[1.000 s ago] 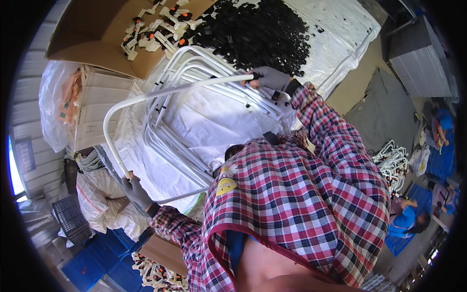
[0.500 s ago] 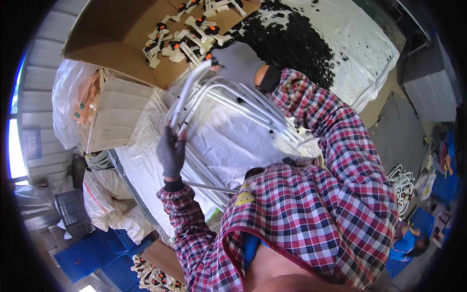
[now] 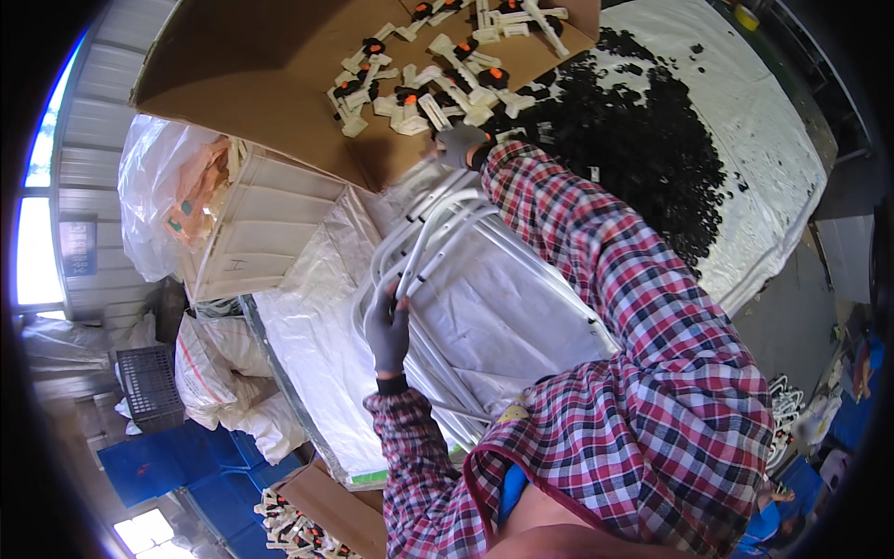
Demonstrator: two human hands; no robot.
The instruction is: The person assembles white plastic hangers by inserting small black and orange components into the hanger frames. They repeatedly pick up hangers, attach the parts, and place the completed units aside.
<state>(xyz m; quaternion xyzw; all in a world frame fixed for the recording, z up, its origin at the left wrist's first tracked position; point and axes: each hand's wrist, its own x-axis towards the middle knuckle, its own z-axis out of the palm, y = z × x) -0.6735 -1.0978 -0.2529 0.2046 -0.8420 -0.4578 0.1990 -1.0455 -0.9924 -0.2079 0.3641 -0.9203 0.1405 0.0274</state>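
Observation:
A stack of bent, pale metal tube frames (image 3: 431,233) rests on a table under white plastic sheeting (image 3: 521,340). My left hand (image 3: 386,334), in a grey fingerless glove, is closed round the curved tubes at the stack's left side. Beyond the frames, my right hand (image 3: 458,144), gloved the same way, is at the near edge of an open cardboard box (image 3: 247,79). Several cream plastic pieces with black and orange parts (image 3: 452,84) lie inside, close to that hand. Its fingers are blurred and partly hidden, so whether it holds anything does not show.
Small black parts (image 3: 643,149) are heaped on the sheeting to the right of the box. At left stand a white crate (image 3: 270,214) with a clear plastic bag, white sacks (image 3: 228,373) and a dark basket (image 3: 149,387). Other people (image 3: 778,508) are at the far right.
My right hand has left the tube frames and moved away to the box's edge. The frames are lower on the stack, with my left hand still on them. The view has shifted.

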